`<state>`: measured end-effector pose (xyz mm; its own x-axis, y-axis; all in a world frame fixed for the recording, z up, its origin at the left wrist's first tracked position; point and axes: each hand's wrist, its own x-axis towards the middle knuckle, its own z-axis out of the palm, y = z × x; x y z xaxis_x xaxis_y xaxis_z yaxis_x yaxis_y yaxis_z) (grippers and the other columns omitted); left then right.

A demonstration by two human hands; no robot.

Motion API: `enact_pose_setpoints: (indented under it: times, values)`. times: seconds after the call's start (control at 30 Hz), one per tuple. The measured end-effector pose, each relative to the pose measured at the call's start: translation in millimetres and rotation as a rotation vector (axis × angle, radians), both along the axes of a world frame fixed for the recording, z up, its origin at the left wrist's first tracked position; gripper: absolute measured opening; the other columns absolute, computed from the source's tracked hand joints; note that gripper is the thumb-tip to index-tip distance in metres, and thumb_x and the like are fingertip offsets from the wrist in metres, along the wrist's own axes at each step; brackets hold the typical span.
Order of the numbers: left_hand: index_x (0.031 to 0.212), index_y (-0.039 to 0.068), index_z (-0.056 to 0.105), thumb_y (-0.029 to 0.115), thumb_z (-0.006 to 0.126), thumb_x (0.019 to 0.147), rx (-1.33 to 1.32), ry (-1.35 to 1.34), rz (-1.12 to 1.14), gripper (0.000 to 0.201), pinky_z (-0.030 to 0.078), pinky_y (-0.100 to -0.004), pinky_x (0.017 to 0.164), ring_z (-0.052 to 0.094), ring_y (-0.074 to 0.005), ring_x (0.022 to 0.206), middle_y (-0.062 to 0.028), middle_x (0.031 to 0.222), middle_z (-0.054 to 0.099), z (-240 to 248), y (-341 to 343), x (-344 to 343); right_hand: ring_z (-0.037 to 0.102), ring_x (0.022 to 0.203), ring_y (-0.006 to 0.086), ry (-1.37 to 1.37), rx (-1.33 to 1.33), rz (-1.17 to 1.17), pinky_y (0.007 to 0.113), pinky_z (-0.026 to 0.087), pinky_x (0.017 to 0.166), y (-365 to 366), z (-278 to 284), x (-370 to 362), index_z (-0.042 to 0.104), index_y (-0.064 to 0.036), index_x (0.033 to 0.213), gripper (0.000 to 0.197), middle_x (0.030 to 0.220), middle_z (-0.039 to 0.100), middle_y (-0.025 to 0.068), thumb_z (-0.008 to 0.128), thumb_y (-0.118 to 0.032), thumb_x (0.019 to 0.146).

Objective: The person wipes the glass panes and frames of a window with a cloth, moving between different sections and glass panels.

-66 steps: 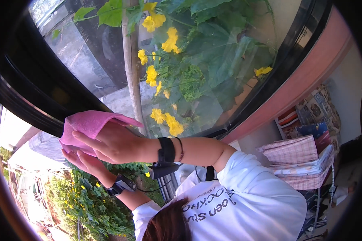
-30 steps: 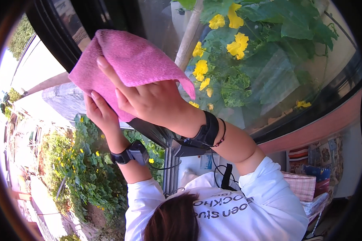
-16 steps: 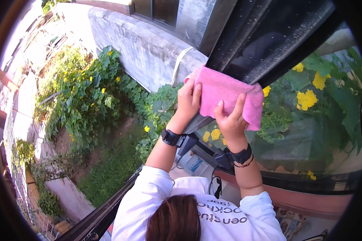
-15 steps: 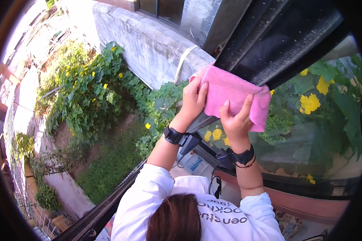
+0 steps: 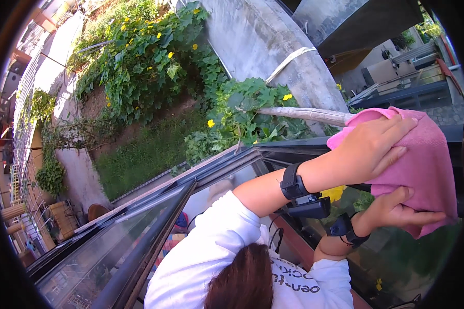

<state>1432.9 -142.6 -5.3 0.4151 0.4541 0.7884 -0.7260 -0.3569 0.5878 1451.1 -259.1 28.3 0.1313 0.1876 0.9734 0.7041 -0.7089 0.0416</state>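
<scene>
A pink cleaning cloth (image 5: 433, 154) is draped over the dark window frame at the right side of the head view. My left hand (image 5: 374, 141) lies over the cloth's upper left part, fingers pressed on it. Lower down, my right hand (image 5: 397, 208) holds the cloth's lower part, its thumb and fingers against the fabric. The frame beneath the cloth is mostly hidden. Dark straps with small black boxes sit on both wrists. A weathered wooden pole (image 5: 304, 113) ends behind the cloth's left edge.
Below my arms runs a dark window frame (image 5: 273, 149). A glass sash (image 5: 103, 268) stands angled at lower left. Beyond lie leafy vines (image 5: 144, 67) with yellow flowers, a grass strip (image 5: 144, 165) and a grey concrete wall (image 5: 247, 46). Foliage shows through glass at lower right.
My view has turned toward the right. Both hands have moved right with the pink cloth still in them, and my left forearm now reaches farther across.
</scene>
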Motion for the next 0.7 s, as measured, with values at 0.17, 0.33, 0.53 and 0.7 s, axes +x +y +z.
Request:
enact_pose_setpoints:
  times: [0.17,0.33,0.53,0.7]
  values:
    - [0.113,-0.001,0.041,0.011,0.059,0.068,-0.037,0.018,-0.063,0.050,0.042,-0.0361,0.067,0.052,-0.0329,0.079,-0.0170,0.092,0.051,-12.6,-2.7,-0.2,0.035,0.112,0.0285,-0.010,0.022,-0.039,0.037,0.033,0.090,-5.9,-18.1,2.0,0.008,0.0040,0.129,0.076,0.128,0.021,0.0206,0.053,-0.031,0.080]
    - [0.105,0.000,0.044,0.014,0.061,0.064,-0.130,-0.061,-0.138,0.047,0.042,-0.0386,0.065,0.052,-0.0328,0.078,-0.0165,0.088,0.052,-17.3,-5.0,8.0,0.034,0.112,0.0258,0.036,0.086,0.105,0.036,0.033,0.090,-12.1,-27.2,6.1,0.009,0.0055,0.129,0.075,0.128,0.021,0.0201,0.056,-0.024,0.078]
    - [0.097,0.000,0.047,0.017,0.062,0.061,-0.148,-0.052,-0.159,0.043,0.041,-0.0376,0.059,0.052,-0.0291,0.072,-0.0121,0.081,0.050,-17.7,-11.7,15.0,0.035,0.110,0.0262,0.009,0.122,0.076,0.036,0.035,0.088,-12.3,-30.8,10.4,0.010,0.0055,0.128,0.073,0.127,0.021,0.0198,0.054,-0.015,0.075]
    - [0.095,0.000,0.048,0.019,0.064,0.059,-0.184,-0.080,-0.071,0.044,0.041,-0.0369,0.057,0.053,-0.0277,0.070,-0.0107,0.080,0.051,-21.2,-22.7,23.9,0.035,0.110,0.0265,0.041,0.171,0.115,0.036,0.034,0.088,-14.0,-33.6,9.9,0.009,0.0052,0.129,0.073,0.127,0.020,0.0198,0.054,-0.014,0.074]
